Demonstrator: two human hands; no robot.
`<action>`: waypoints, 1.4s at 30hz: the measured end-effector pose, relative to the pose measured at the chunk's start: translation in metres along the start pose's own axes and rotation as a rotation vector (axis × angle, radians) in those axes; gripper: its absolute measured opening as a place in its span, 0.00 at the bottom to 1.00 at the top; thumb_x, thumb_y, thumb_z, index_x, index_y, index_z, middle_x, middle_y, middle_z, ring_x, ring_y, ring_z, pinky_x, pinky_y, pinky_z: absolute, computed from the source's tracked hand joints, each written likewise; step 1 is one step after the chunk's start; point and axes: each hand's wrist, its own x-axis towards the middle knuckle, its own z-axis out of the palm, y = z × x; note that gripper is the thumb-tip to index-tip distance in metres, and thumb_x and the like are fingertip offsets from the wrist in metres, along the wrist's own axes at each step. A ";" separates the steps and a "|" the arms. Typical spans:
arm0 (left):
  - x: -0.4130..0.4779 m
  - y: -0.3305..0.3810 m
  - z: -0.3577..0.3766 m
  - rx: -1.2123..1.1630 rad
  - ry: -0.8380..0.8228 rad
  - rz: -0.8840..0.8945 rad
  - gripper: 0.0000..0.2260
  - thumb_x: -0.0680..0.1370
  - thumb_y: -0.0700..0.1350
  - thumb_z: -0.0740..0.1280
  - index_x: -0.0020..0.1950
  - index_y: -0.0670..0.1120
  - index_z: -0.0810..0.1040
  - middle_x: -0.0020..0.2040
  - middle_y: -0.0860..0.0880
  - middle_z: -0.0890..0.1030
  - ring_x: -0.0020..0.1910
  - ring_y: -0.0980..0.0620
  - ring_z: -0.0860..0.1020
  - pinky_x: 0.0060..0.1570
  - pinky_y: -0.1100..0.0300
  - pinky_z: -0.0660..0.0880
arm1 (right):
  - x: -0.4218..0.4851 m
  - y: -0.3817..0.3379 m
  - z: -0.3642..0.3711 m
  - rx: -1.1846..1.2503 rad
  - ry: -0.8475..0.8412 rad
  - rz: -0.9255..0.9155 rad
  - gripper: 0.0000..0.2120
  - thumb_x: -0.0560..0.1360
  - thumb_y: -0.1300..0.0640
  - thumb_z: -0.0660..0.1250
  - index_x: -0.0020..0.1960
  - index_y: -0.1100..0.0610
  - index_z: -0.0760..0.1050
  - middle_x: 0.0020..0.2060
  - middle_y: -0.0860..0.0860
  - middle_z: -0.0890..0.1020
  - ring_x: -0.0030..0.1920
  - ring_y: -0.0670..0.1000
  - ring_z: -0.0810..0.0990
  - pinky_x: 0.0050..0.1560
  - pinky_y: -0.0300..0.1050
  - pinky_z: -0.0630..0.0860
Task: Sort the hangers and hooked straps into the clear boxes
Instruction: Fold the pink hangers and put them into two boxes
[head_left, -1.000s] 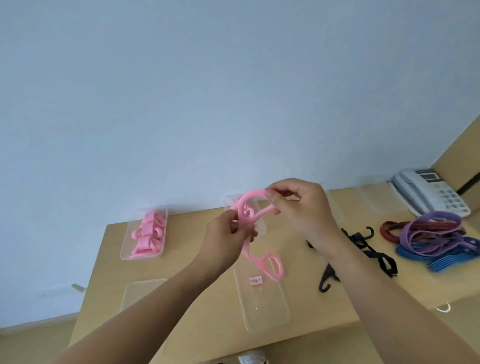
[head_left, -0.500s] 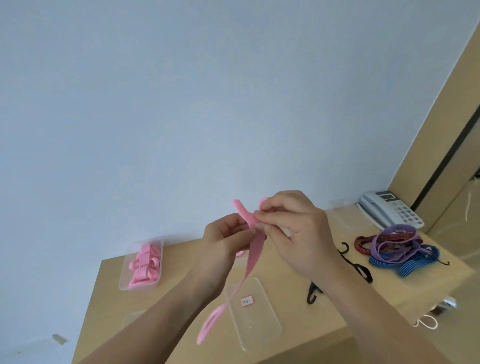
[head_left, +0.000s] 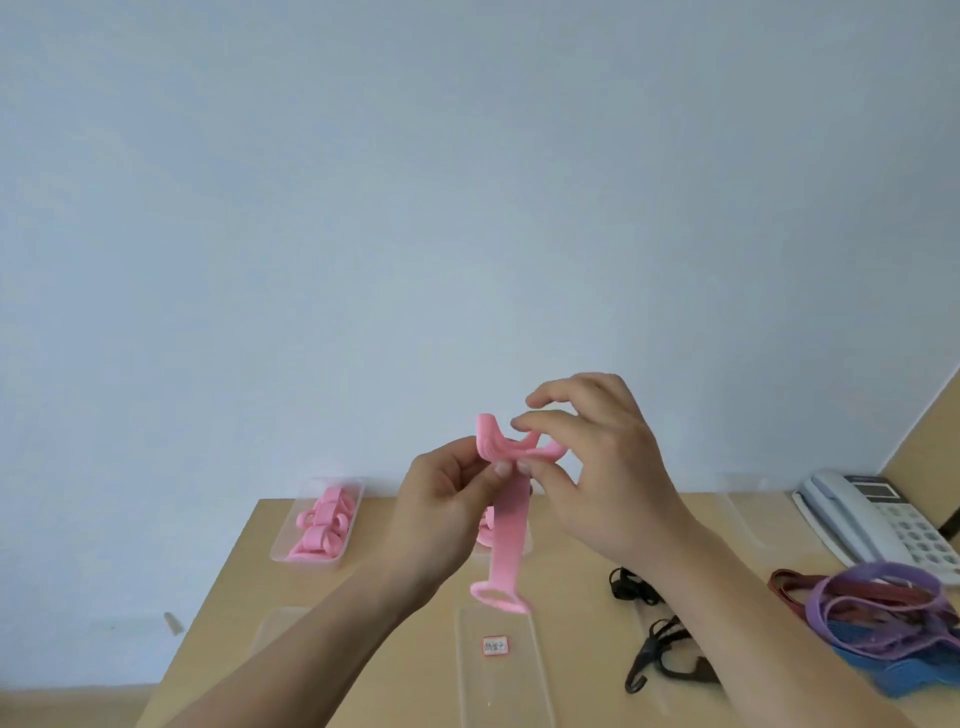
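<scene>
Pink strap, held aloft.
Long axis near vertical, ring end down; bent top pinched by left hand and right hand.

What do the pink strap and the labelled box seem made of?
The pink strap looks like matte soft plastic or silicone: it curls smoothly at the top. The labelled clear box seems glossy hard plastic: the table shows through it.
</scene>
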 end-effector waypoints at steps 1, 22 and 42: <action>0.001 0.001 0.002 0.028 -0.002 0.006 0.11 0.82 0.48 0.64 0.56 0.56 0.87 0.52 0.47 0.88 0.55 0.42 0.85 0.56 0.38 0.79 | 0.001 0.003 -0.002 0.012 -0.042 0.019 0.11 0.70 0.63 0.78 0.52 0.56 0.85 0.57 0.50 0.81 0.59 0.54 0.75 0.56 0.40 0.70; 0.005 0.008 0.049 -0.046 0.059 -0.139 0.08 0.82 0.45 0.70 0.53 0.42 0.87 0.49 0.40 0.88 0.51 0.40 0.87 0.55 0.43 0.84 | -0.016 0.030 -0.017 0.019 0.065 0.029 0.03 0.73 0.64 0.75 0.42 0.57 0.85 0.40 0.48 0.80 0.44 0.50 0.75 0.40 0.40 0.72; 0.009 -0.002 0.036 -0.140 0.032 -0.205 0.14 0.71 0.38 0.73 0.56 0.39 0.84 0.53 0.36 0.86 0.54 0.36 0.85 0.61 0.40 0.81 | -0.027 0.033 -0.009 0.313 -0.053 0.175 0.10 0.74 0.65 0.72 0.48 0.51 0.85 0.44 0.44 0.86 0.46 0.43 0.84 0.47 0.40 0.82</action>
